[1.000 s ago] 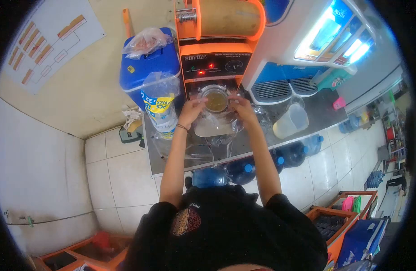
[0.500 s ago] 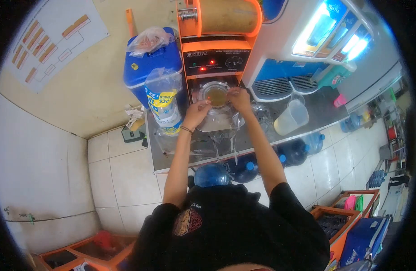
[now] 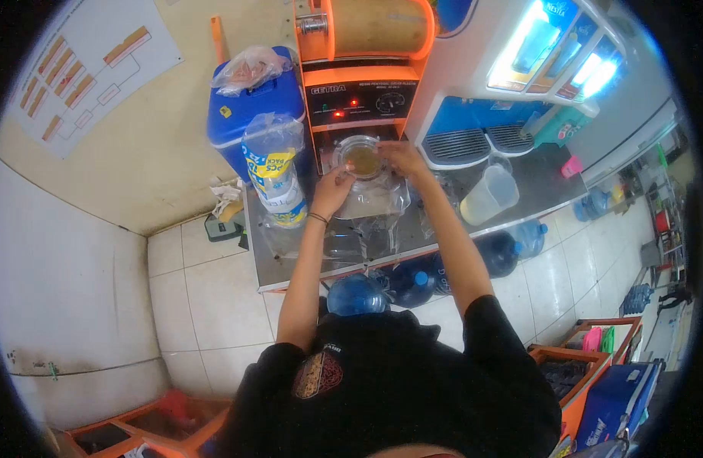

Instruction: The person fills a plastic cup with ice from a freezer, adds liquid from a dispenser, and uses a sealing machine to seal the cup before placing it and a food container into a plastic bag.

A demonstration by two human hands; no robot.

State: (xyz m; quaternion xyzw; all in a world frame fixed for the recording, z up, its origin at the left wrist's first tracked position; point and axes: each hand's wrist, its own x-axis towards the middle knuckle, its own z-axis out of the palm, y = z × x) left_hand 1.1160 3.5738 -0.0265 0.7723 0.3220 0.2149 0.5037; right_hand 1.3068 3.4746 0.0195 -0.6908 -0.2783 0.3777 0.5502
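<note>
A plastic cup [image 3: 362,162] with yellowish-brown liquid sits in the round metal holder [image 3: 360,140] of an orange and black cup sealing machine [image 3: 363,103]. At the cup's lower left rim, my left hand [image 3: 333,191] is closed, with thumb and fingertips pinching the edge. My right hand [image 3: 403,159] is closed at the rim's right side, its fingertips bent over the edge. Clear plastic film [image 3: 374,200] lies crumpled on the metal plate and counter in front of the holder. Two red lights glow on the machine's panel.
A wrapped stack of cups [image 3: 276,179] and a blue cooler box [image 3: 252,107] stand on the left. To the right are a measuring jug [image 3: 490,197] with pale liquid and a water dispenser [image 3: 473,126]. Large blue water bottles [image 3: 408,282] stand below the counter edge [image 3: 321,282].
My right hand has shifted slightly up and left along the cup's rim. The film that hung near it now lies lower, in front of the holder. My left hand stays near the rim.
</note>
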